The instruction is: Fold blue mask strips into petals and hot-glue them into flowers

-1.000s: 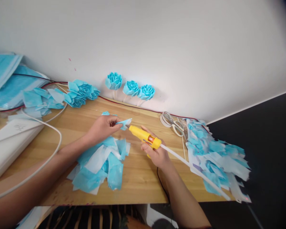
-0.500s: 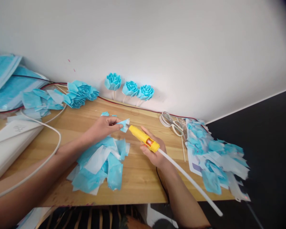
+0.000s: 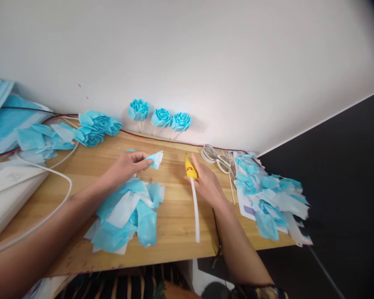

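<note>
My left hand (image 3: pixel 129 166) pinches a small blue-and-white fabric piece (image 3: pixel 156 159) between thumb and fingers, above the table. To its right, my right hand (image 3: pixel 207 182) is wrapped round a yellow glue gun (image 3: pixel 191 168), whose nozzle points away toward the wall. A long white glue stick (image 3: pixel 195 211) sticks out of the gun's back end toward me. The gun and the fabric piece are apart. Below my left hand lies a loose pile of blue and white fabric pieces (image 3: pixel 127 216).
Three blue fabric flowers (image 3: pixel 161 118) on sticks lean against the wall. More flowers (image 3: pixel 96 126) lie left of them. Scissors (image 3: pixel 222 164) rest beside a tape roll (image 3: pixel 208 153). Fabric scraps (image 3: pixel 268 195) cover the right end. A white cable (image 3: pixel 70 187) loops over a white box (image 3: pixel 15 195).
My right hand has drawn the glue gun away from the fabric piece and turned its nozzle toward the wall. The left hand still holds the piece. The view has shifted slightly.
</note>
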Tool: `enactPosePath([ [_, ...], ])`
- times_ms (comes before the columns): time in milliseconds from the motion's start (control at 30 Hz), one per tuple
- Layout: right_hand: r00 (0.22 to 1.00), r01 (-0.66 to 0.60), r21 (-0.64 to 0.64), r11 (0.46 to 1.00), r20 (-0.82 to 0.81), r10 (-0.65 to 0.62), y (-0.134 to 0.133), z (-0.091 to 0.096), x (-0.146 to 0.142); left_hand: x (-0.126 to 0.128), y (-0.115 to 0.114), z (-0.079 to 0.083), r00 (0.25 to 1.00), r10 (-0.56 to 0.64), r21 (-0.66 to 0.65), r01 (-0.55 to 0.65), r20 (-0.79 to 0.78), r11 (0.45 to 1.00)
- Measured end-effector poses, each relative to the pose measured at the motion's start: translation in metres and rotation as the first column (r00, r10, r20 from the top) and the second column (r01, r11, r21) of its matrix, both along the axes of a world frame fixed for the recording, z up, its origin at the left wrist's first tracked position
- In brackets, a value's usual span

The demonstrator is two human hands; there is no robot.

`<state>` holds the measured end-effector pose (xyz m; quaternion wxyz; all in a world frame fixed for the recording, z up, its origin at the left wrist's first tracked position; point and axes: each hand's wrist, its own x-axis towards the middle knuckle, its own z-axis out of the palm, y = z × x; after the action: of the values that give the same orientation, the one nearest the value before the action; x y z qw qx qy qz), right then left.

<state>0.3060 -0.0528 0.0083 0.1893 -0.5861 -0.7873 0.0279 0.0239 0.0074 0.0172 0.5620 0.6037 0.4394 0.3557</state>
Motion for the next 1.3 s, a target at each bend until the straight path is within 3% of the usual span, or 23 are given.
enactPosePath([
  [200, 0.992, 0.003, -0.241, 0.971, 0.120, 0.027, -0.006, 0.001, 0.064, 0.001, -0.003, 0.003, 0.999, -0.025, 0.036, 0.026, -0.027, 0.999],
  [300, 0.999, -0.009, -0.242, 0.970, 0.041, 0.020, -0.007, 0.012, 0.071, 0.002, -0.006, 0.008, 0.998, -0.040, 0.068, 0.043, -0.043, 0.997],
  [400, 0.976, 0.013, -0.157, 0.987, -0.215, -0.047, -0.005, 0.025, 0.043, 0.004, -0.007, 0.009, 0.997, -0.051, 0.106, 0.057, -0.058, 0.993],
  [533, 0.764, -0.105, -0.306, 0.946, -0.634, -0.120, 0.006, 0.030, -0.021, 0.006, -0.007, 0.004, 0.994, -0.063, 0.162, 0.076, -0.085, 0.984],
  [633, 0.631, -0.184, -0.346, 0.920, -0.760, -0.160, 0.017, 0.028, -0.055, 0.007, -0.007, 0.001, 0.991, -0.087, 0.175, 0.104, -0.099, 0.979],
  [733, 0.584, -0.222, -0.367, 0.903, -0.792, -0.178, 0.024, 0.030, -0.071, 0.007, -0.008, 0.003, 0.989, -0.110, 0.171, 0.126, -0.100, 0.977],
  [900, 0.612, -0.266, -0.354, 0.896, -0.780, -0.127, 0.029, 0.039, -0.076, 0.008, -0.009, 0.006, 0.990, -0.089, 0.160, 0.105, -0.105, 0.981],
  [1167, 0.762, -0.159, -0.235, 0.959, -0.646, -0.032, 0.030, 0.038, -0.081, 0.008, -0.005, -0.004, 0.991, -0.048, 0.190, 0.072, -0.126, 0.979],
  [1300, 0.801, -0.150, -0.150, 0.977, -0.597, 0.032, 0.027, 0.040, -0.081, 0.007, -0.004, -0.003, 0.988, -0.021, 0.204, 0.053, -0.153, 0.978],
])
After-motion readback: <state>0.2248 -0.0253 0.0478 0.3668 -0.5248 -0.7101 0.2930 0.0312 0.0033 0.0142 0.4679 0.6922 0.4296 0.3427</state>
